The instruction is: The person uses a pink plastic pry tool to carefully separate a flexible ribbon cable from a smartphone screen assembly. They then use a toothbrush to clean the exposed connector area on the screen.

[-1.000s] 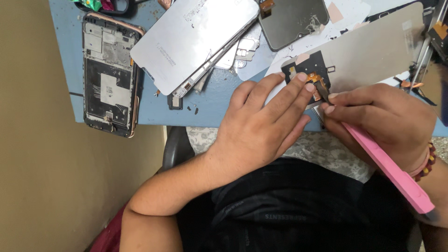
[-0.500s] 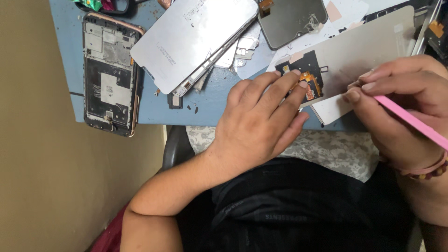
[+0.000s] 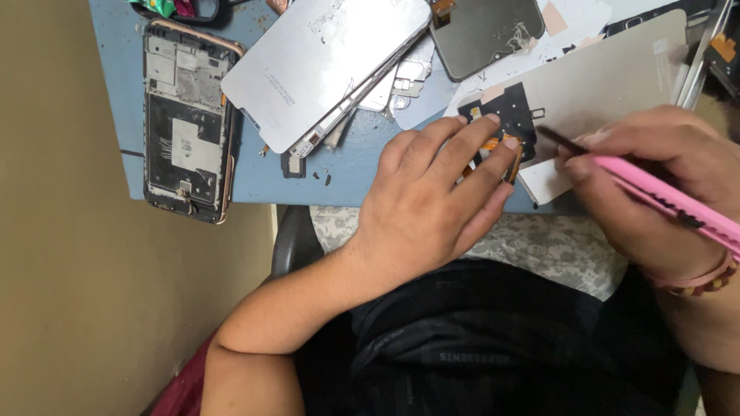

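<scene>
The work sits on the grey phone display panel, lying back-side up at the near edge of the blue table. The left hand lies flat on that panel's near-left corner, fingers spread and pressing down beside the orange flex cable on its black patch. The right hand, to the right of the cable, pinches a pink-handled pick tool like a pen, its dark tip resting on the panel just right of the black patch.

To do this step well, I judge the left fingers should keep the panel pinned, since its corner overhangs the table edge. The tip should stay shallow and slide under the cable, not stab, as flex cable tears easily. A stripped phone frame lies well left of the panel.
</scene>
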